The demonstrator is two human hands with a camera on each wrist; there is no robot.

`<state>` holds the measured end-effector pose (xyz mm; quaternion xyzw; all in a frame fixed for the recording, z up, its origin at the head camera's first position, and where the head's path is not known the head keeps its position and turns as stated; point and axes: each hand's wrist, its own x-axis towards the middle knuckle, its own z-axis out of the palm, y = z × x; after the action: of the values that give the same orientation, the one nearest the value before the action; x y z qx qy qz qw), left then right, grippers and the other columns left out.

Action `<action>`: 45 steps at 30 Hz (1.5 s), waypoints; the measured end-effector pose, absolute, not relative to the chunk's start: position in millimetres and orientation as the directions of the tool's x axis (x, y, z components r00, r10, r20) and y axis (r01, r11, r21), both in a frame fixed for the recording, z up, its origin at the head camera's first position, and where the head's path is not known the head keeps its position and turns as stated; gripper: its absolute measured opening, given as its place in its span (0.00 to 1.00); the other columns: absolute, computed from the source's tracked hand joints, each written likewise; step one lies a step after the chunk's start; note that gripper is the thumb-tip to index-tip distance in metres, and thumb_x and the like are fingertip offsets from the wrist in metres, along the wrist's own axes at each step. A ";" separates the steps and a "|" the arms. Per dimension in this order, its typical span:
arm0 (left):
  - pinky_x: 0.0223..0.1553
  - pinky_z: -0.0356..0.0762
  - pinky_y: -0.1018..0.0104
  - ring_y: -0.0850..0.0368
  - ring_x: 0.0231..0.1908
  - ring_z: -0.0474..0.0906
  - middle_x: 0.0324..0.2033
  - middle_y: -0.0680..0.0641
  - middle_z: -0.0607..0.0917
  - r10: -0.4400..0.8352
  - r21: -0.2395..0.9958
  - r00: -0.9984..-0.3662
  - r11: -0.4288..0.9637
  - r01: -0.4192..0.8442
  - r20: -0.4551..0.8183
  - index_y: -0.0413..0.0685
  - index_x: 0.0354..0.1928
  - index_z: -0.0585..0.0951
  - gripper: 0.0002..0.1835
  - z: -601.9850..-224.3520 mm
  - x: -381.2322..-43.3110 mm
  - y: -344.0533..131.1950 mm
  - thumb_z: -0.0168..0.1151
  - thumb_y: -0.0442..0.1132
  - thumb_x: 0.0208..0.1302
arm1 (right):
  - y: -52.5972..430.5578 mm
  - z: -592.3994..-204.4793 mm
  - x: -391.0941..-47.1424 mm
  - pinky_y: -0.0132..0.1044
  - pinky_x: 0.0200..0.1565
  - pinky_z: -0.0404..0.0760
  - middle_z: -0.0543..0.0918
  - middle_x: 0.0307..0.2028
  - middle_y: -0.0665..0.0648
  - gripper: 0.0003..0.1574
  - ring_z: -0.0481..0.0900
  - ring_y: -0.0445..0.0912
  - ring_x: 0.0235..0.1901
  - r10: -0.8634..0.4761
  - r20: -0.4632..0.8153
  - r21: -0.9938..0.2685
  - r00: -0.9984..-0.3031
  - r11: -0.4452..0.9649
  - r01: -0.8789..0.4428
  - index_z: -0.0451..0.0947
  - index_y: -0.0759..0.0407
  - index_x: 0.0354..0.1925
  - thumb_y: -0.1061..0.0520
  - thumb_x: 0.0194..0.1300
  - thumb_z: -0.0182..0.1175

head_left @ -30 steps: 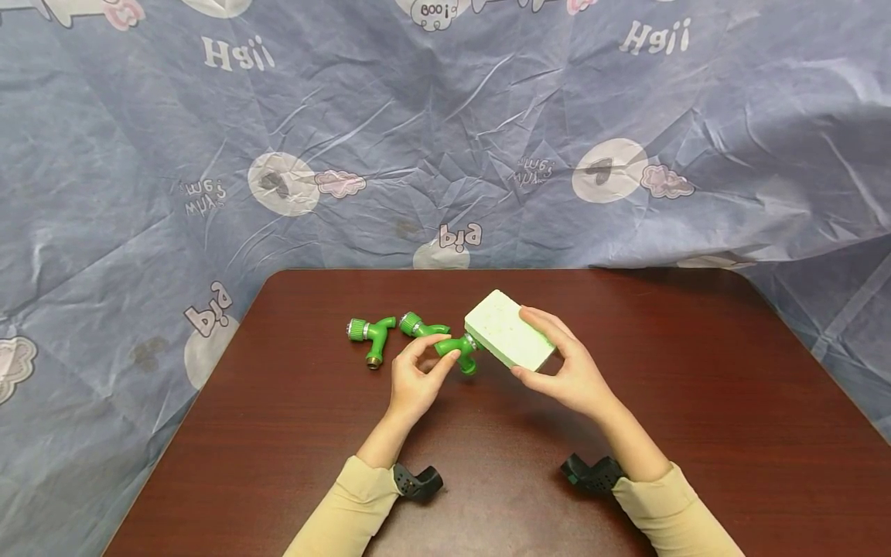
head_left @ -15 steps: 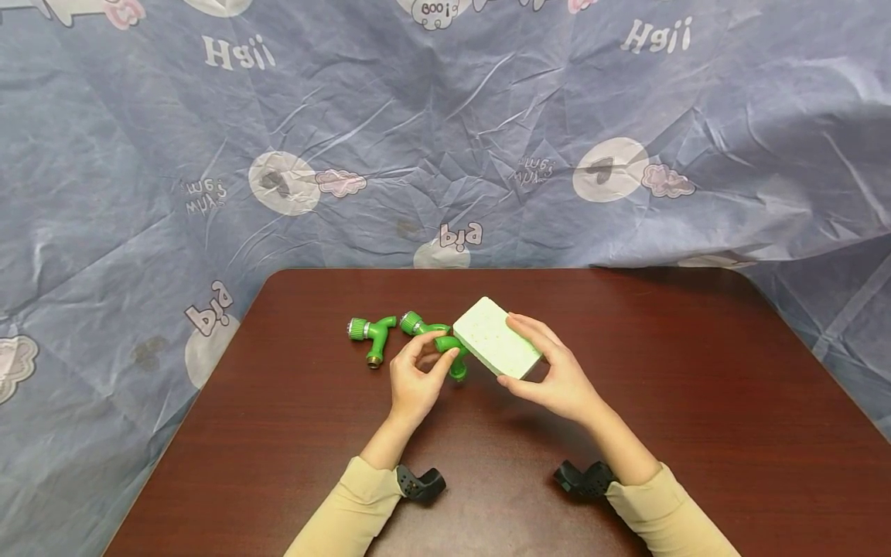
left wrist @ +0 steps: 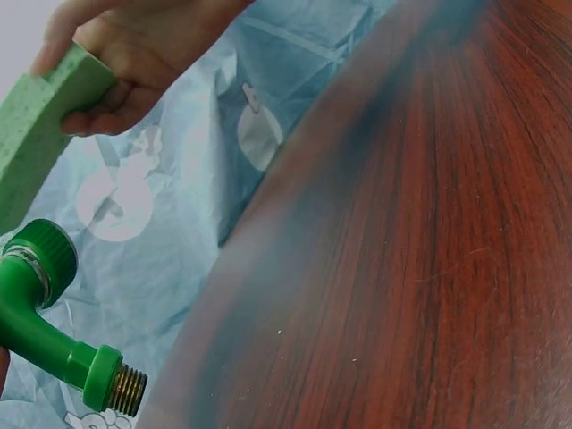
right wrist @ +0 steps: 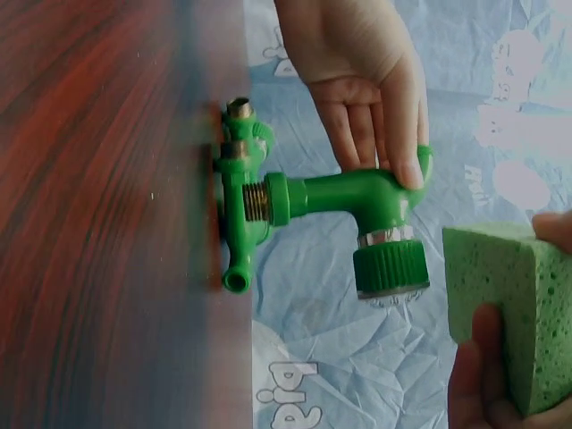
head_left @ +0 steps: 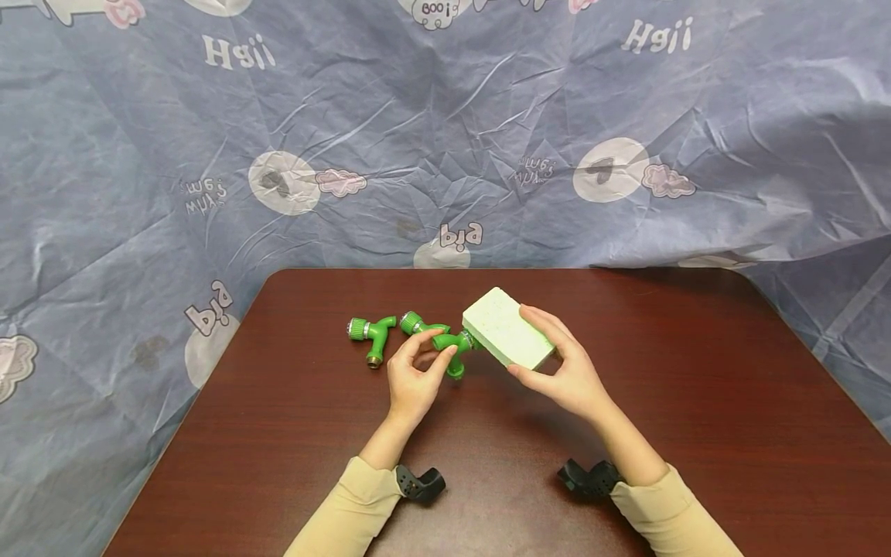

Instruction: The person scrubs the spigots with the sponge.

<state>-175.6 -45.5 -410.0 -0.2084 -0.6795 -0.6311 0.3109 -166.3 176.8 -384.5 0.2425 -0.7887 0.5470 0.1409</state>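
Thumb and fingers of my left hand (head_left: pixel 414 379) pinch a green faucet (head_left: pixel 455 340) by its spout, above the table. In the right wrist view, the ribbed knob (right wrist: pixel 391 268) of this faucet faces the sponge, and its threaded brass end (right wrist: pixel 257 203) points toward the table. My right hand (head_left: pixel 574 383) grips a pale green block sponge (head_left: pixel 508 329) by its edges. The sponge is tilted, its near side right by the knob; a narrow gap shows between them in the right wrist view. The knob is partly hidden behind the sponge in the head view.
Two more green faucets lie on the brown table (head_left: pixel 278 433): one at the left (head_left: pixel 376 336), the other (head_left: pixel 418 323) just behind my left hand and partly covered by it. A blue printed cloth (head_left: pixel 445 139) hangs behind the table's far edge.
My right hand moved the sponge left and down over the faucet's knob, then back up and right. The held faucet has turned a little; my left hand stays nearly in place.
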 end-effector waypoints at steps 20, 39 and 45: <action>0.32 0.81 0.49 0.38 0.30 0.82 0.31 0.33 0.84 -0.062 0.773 -0.771 0.088 0.628 0.634 0.27 0.38 0.79 0.14 -404.3 -168.2 -42.6 0.69 0.20 0.46 | 163.0 -361.8 -148.4 0.26 0.46 0.69 0.68 0.59 0.68 0.40 0.69 0.49 0.52 -0.345 0.466 -0.762 -0.814 0.312 -0.568 0.67 0.72 0.60 0.73 0.47 0.67; 0.30 0.82 0.55 0.44 0.29 0.82 0.32 0.34 0.84 -0.125 0.812 -0.802 0.058 0.581 0.584 0.25 0.37 0.75 0.14 -408.2 -173.2 -46.2 0.69 0.22 0.48 | 173.4 -360.1 -153.9 0.24 0.44 0.68 0.69 0.59 0.69 0.42 0.68 0.53 0.53 -0.325 0.524 -0.703 -0.787 0.357 -0.616 0.69 0.73 0.58 0.74 0.42 0.69; 0.29 0.82 0.59 0.49 0.29 0.80 0.35 0.32 0.82 -0.107 0.829 -0.824 0.007 0.559 0.556 0.26 0.40 0.75 0.14 -410.5 -175.0 -46.4 0.67 0.22 0.51 | 174.9 -360.3 -155.7 0.24 0.45 0.67 0.69 0.59 0.68 0.42 0.68 0.52 0.53 -0.257 0.547 -0.703 -0.797 0.375 -0.604 0.68 0.72 0.59 0.74 0.43 0.69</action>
<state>-175.0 -46.4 -410.5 -0.1696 -0.6664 -0.6840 0.2434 -155.7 174.9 -360.3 0.2656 -0.8103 0.4917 0.1763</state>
